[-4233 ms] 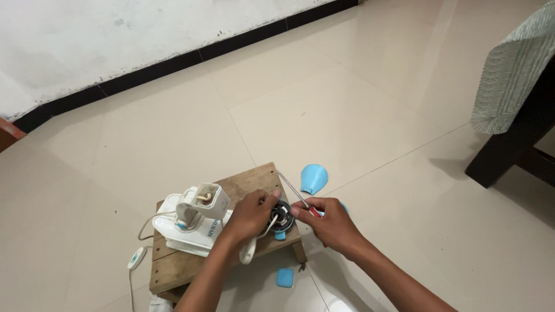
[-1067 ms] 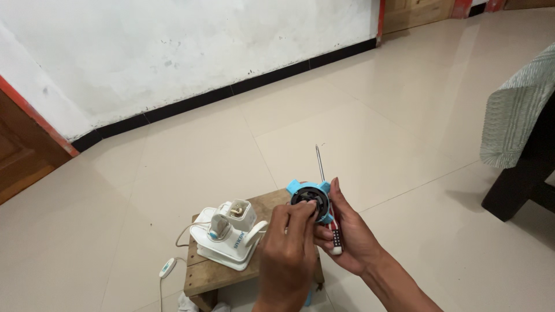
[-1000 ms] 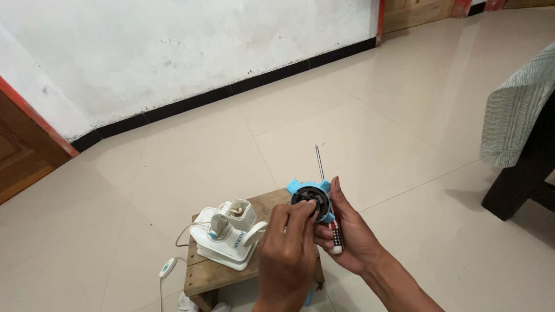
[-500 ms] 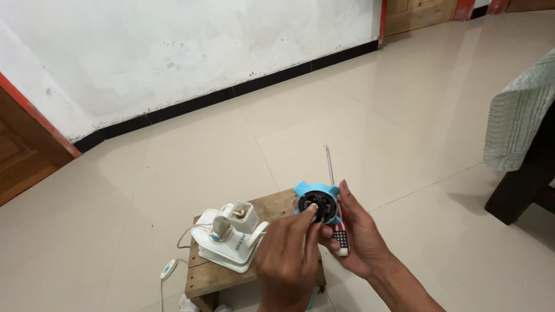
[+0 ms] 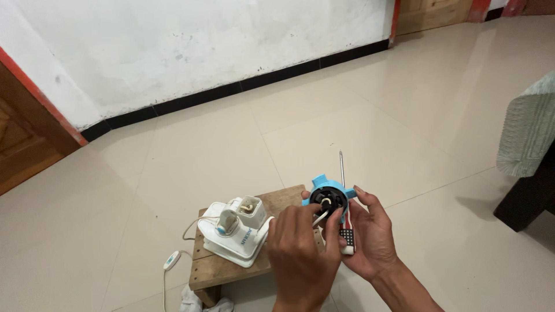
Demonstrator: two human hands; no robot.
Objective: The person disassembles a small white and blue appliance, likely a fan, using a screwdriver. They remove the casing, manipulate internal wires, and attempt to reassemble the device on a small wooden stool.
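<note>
Blue round housing [image 5: 329, 199], with a dark centre and white wires coming out of it, is held up above the right end of the wooden surface [image 5: 231, 268]. It is cupped from the right by the right hand [image 5: 370, 240], whose fingers are curled loosely around it with the palm turned left and the wrist running down to the near right. A screwdriver [image 5: 343, 199] is gripped in the same hand, its thin metal shaft pointing up and away past the housing and its handle pressed against the palm. The left hand [image 5: 300, 254] is raised in front, back toward the camera, with thumb and forefinger brought together at the white wires in the dark centre; whether the wires are actually pinched cannot be told. Left of the hands, a white appliance base [image 5: 237, 237] sits on the surface, and a white cord with an inline switch [image 5: 169, 263] trails from it down to the tiled floor [image 5: 173, 156].
</note>
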